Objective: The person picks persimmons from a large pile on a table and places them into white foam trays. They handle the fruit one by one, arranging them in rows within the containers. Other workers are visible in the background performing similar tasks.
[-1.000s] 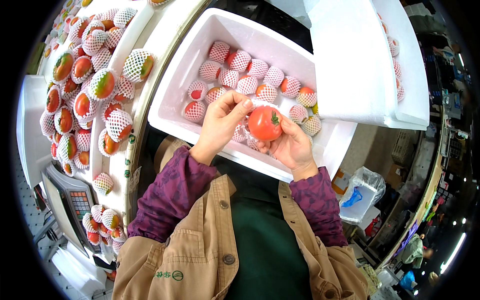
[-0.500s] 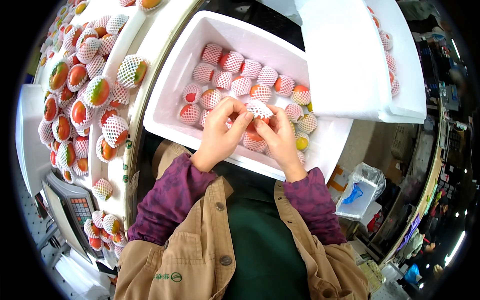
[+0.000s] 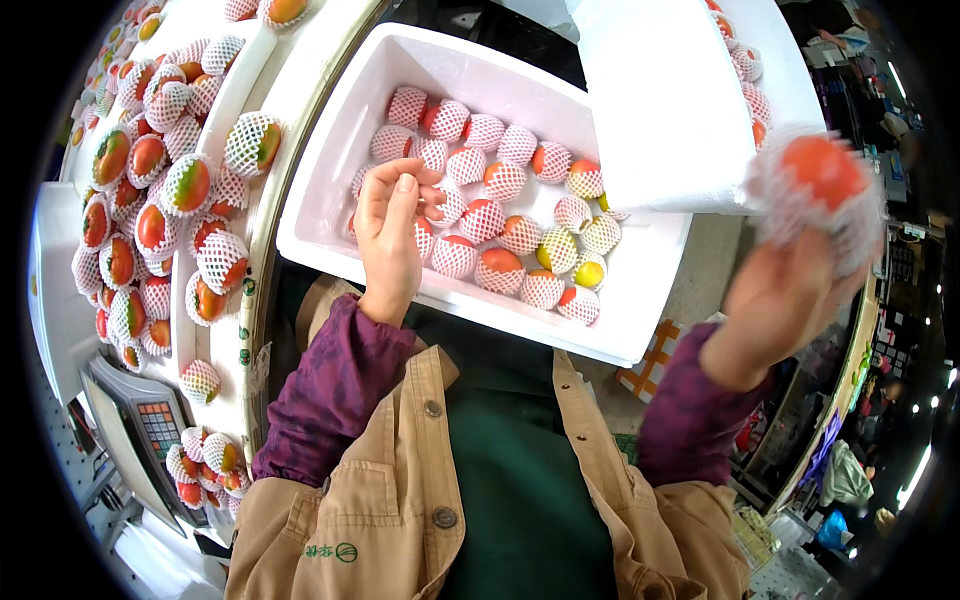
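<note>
Head view: the white foam box (image 3: 648, 280) stretches across the middle, a white panel (image 3: 670, 110) overlapping its far right corner. Half a second ago both hands met above the box; now they are well apart. The right hand (image 3: 778, 312), blurred, has swung past the box's right edge, fingers grasping the red tomato (image 3: 825, 170) in its white net (image 3: 856, 232). Above the left part of the near edge, the left hand (image 3: 390, 235) has released it, fingers loosely curled. Net-sleeved fruit (image 3: 480, 220) lies in the box.
</note>
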{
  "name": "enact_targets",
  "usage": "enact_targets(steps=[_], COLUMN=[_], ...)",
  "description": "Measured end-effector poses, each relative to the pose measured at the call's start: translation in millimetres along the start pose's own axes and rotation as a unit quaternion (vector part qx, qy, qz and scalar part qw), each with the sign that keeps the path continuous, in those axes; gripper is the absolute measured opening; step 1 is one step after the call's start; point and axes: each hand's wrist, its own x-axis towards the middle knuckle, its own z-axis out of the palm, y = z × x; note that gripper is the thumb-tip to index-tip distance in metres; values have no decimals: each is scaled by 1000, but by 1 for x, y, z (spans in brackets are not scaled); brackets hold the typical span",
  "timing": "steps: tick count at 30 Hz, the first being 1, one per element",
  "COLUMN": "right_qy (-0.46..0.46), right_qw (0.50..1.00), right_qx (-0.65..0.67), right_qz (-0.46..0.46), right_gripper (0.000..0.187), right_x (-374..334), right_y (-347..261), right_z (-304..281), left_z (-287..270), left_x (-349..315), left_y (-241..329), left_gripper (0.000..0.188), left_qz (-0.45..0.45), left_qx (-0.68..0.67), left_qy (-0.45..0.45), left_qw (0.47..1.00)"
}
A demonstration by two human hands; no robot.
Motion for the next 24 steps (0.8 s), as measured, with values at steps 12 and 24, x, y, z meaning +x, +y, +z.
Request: enact_targets(steps=[12,24], right_qy=[-293,-582], right_qw=[953,780], right_qx=[-69,-226], right_qz=[47,47], right_gripper=[27,40], right_x=[-32,-135], right_y=[-2,129], right_z=[49,115], left_z=[-19,-15], left_x=[9,11], left_y=[13,11], left_gripper=[17,15], left_qz=[59,3], left_qx=[44,69], left_qy=[58,23], left_qw=[996,997])
